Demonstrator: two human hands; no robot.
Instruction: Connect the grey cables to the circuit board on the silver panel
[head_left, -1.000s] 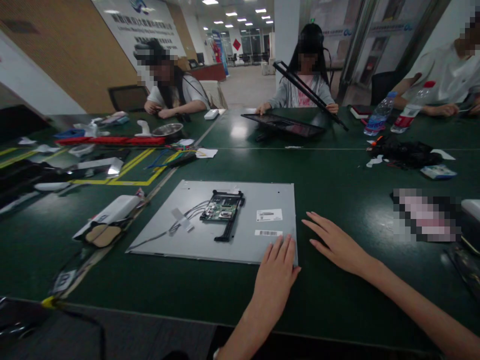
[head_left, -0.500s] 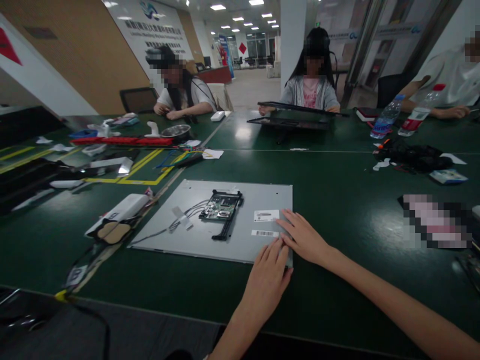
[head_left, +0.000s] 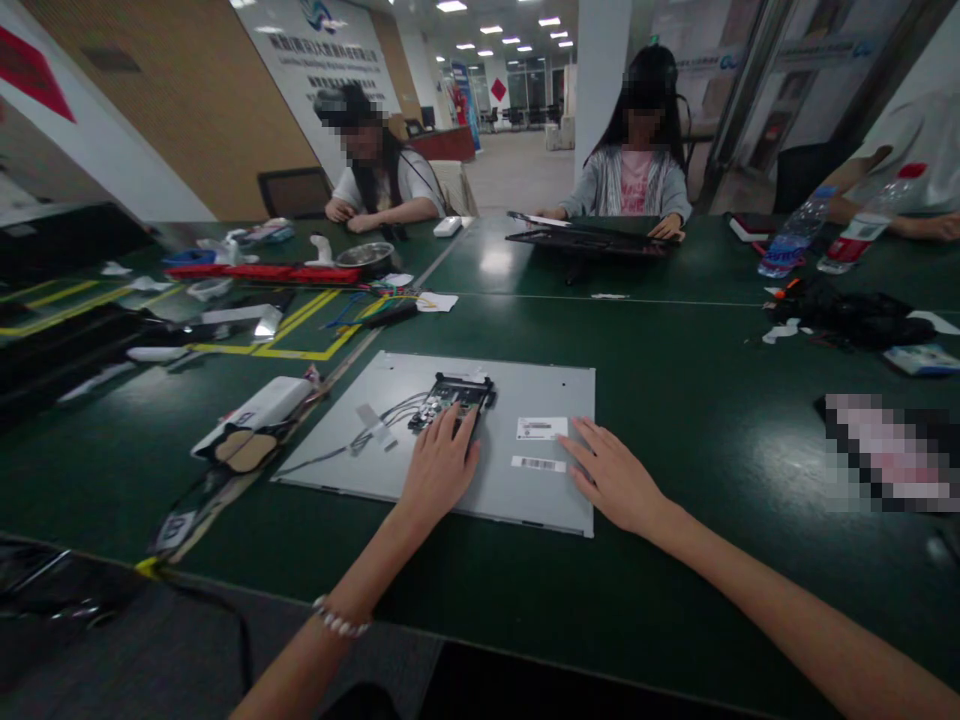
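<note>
Metal panel: A flat, silver-grey rectangular metal panel (head_left: 517, 492) lies mid-frame on a dark green tabletop (head_left: 697, 385), its long axis running left to right.
Circuit board: A small green circuit board (head_left: 454, 394) with a black plastic bracket (head_left: 465, 380) sits on the panel's upper middle, partly hidden by fingers.
Left hand: The person's left hand (head_left: 441, 465) is palm down over the board's lower part, fingers slightly apart, clamped on nothing visible; whether the fingertips press on it cannot be told.
Right hand: The right hand (head_left: 615, 470) is palm down at the panel's right edge, fingers spread, tips just beside a white rectangular printed label (head_left: 541, 428).
Reach to board: The left hand is nearer, its fingers pointing up-frame across the board; from the right fingertips the board lies leftward, the label between.
Cables: Thin dark cables (head_left: 322, 460) run from the board toward the panel's lower-left corner.
</note>
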